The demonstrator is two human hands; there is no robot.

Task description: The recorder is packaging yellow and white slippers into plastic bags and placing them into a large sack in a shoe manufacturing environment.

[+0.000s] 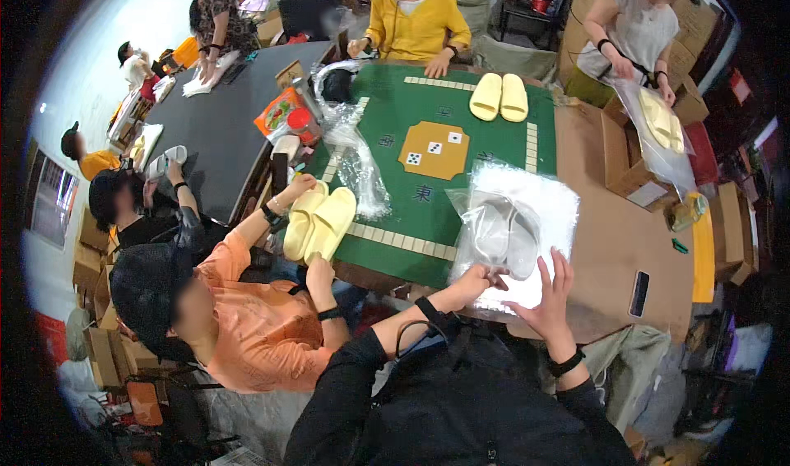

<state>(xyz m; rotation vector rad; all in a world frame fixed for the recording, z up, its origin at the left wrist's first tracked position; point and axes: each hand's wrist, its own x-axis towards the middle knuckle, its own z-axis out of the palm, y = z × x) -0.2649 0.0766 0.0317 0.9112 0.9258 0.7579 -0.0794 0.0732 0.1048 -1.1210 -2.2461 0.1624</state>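
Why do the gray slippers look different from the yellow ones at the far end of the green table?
The gray slippers are pale gray, but the yellow slippers are soft yellow. Clear plastic covers at least part of the gray slippers; the yellow slippers look bare. The gray slippers are close to the hands, the yellow slippers farther away. Both are pairs, side by side.

At the middle of the green mat [410, 219], an orange-tan panel [451, 155] with printed dice. Just past the mat's left edge, an orange packet [276, 114] beside a red-lidded jar [302, 124]. Farther left of the mat, a long dark table [218, 133]. Right of the mat, a phone [638, 293], a cardboard box [646, 182] and a small green object [680, 245], perhaps a clip, too small for certainty.
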